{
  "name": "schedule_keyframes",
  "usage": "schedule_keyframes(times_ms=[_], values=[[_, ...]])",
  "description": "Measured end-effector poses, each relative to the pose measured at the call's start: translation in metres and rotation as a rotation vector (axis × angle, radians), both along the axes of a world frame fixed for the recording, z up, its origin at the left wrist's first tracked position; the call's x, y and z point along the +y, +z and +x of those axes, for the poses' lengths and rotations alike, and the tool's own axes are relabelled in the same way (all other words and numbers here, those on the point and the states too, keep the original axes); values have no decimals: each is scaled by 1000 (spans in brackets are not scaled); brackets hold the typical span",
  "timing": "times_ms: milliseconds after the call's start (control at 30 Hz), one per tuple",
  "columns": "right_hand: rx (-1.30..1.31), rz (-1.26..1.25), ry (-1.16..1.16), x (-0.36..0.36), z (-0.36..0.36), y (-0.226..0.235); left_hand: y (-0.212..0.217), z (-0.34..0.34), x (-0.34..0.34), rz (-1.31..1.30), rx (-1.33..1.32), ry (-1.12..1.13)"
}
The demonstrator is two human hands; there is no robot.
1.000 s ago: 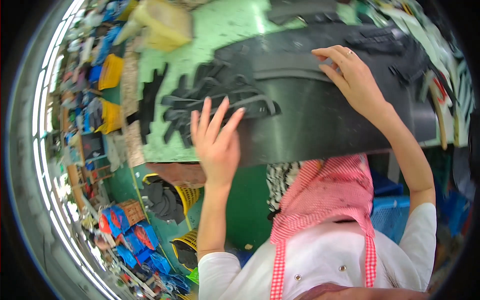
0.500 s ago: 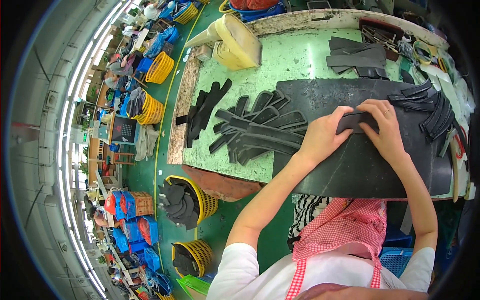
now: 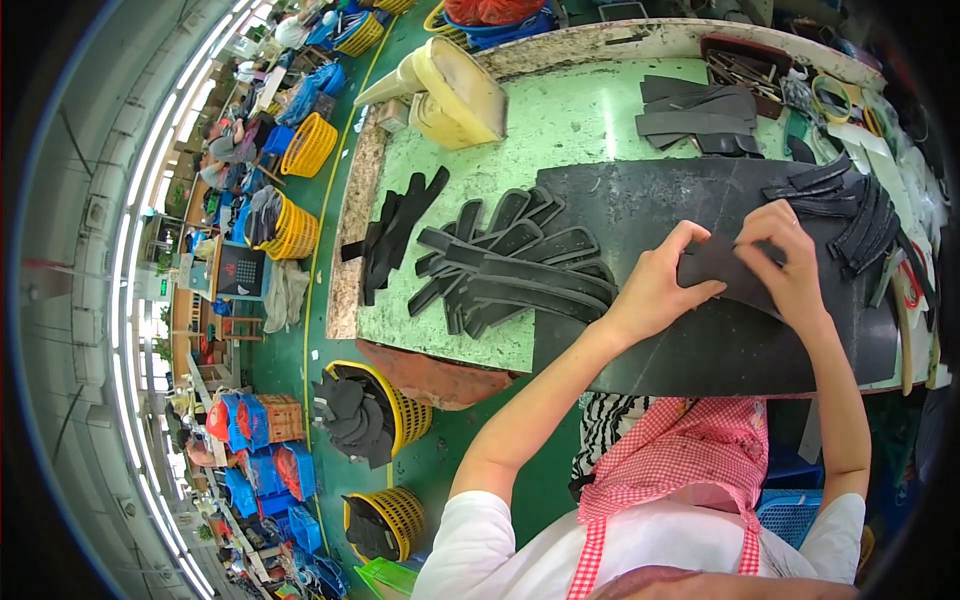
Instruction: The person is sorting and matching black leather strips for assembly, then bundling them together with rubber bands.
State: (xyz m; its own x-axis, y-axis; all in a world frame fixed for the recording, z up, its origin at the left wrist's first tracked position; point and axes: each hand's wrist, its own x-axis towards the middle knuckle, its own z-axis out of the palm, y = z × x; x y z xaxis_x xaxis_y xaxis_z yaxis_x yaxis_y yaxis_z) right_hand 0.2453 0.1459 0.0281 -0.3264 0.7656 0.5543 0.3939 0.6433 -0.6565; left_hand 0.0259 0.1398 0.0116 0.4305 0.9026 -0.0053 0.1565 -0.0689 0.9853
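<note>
A dark, flexible strip (image 3: 722,268) is between my two hands, above the black work mat (image 3: 640,375). My left hand (image 3: 662,275) grips its left end, thumb at the near edge and fingers at the far edge. With bent fingers and thumb, my right hand (image 3: 785,262) pinches the strip's right part; the fingertips partly hide it. Left of my hands, a fanned heap of dark curved strips (image 3: 520,262) with raised rims overlaps the mat's left edge. Another bundle of black curved strips (image 3: 865,215) lies to the right of my right hand.
Flat dark pieces (image 3: 695,112) are stacked beyond the mat. A yellowish plastic container (image 3: 460,95) stands at the table's far left, with plain black strips (image 3: 395,235) nearer. A tool box (image 3: 745,70) sits at the far right. Yellow baskets (image 3: 408,410) stand on the floor at left.
The strip has turned, so more of its broad face shows between my hands. My right fingers are bent more tightly, and its thumb has shifted on the strip. The whole view has moved slightly.
</note>
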Motion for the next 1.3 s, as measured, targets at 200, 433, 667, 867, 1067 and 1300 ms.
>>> schedule_keyframes(times_ms=[200,433,667,867,1067,1300], values=[[735,-246,-276,2,72,37,-1,-18,5,437,486,343],[-112,-317,-158,-25,27,-18,0,-20,0,947,726,529],[-545,178,-491,32,99,-44,-6,15,-101,602,546,-87],[-569,157,-374,18,107,-27,-22,-21,-121,700,602,-59],[-115,-594,-174,-42,20,13,-15,-19,-148,568,589,-10],[-141,-742,4,-61,-47,-4,-30,-22,-144,636,708,-21]])
